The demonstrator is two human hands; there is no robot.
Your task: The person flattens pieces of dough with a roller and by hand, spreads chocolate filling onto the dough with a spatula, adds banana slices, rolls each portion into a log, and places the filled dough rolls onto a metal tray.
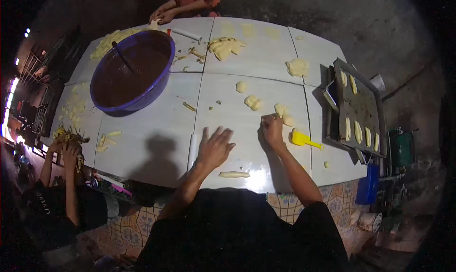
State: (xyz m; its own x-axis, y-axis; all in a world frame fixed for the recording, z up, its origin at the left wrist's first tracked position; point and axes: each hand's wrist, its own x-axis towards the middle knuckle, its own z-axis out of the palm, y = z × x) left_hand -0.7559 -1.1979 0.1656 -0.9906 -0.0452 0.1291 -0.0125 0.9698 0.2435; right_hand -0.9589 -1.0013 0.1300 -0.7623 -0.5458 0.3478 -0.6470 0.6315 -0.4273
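Observation:
My left hand lies over the white tiled table with its fingers spread, holding nothing. Beside its wrist is a white rod, like a rolling pin. My right hand is closed, fingertips together, right beside pale dough lumps; what it grips, if anything, is hidden. Just right of it lies a yellow plastic scoop. A rolled dough strip rests near the front edge. Farther back are a round dough ball, an uneven dough lump and a flattened dough piece.
A purple basin of brown mixture with a long-handled utensil stands at left. Dark baking trays with several dough strips sit at right. One person's hands handle dough at the far edge; another's hands hold a banana bunch at left.

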